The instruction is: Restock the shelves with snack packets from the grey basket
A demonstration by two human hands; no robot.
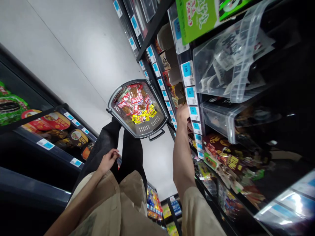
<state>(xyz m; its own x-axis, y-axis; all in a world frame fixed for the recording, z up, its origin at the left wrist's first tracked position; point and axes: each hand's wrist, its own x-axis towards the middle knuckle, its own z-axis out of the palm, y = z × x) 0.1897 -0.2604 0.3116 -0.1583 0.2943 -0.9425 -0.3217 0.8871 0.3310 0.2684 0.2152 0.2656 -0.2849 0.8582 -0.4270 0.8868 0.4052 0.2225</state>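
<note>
Two bare hands in view; clock directions centred on the right hand (pixel 182 113), 12 at the top of the view.

Right hand: reaches in at the shelf front. Fingertips hidden behind the shelf edge; cannot tell whether they are apart or clamped on anything. Nearest item: an open cardboard box with yellow-and-red printing (pixel 175 91), just beside it at 11 o'clock. A row of open boxes, brown inside (pixel 173 76), continues towards 11.

Adjacent, 12 to 5 o'clock: a slanting strip of white-and-blue price labels (pixel 190 95), partly overlapping the hand.

Left hand: at 8 o'clock, over the black trousers (pixel 133 157); fingers loosely bent, no object visible in it. Contact with the cloth: cannot tell.

At 9 o'clock, apart from both hands: a grey plastic basket with perforated walls (pixel 157 114). Contents: red-printed clear packets with brown filling (pixel 135 93), and small yellow packets (pixel 145 115) at their lower edge.

Further out: a clear plastic bin of pale packets (pixel 209 82) at 1 to 2 o'clock; maroon packets (pixel 231 157) at 4; a bright green printed box (pixel 197 19) just past 12; red-lidded round tubs (pixel 56 120) far off at 9, on the opposite shelf.
</note>
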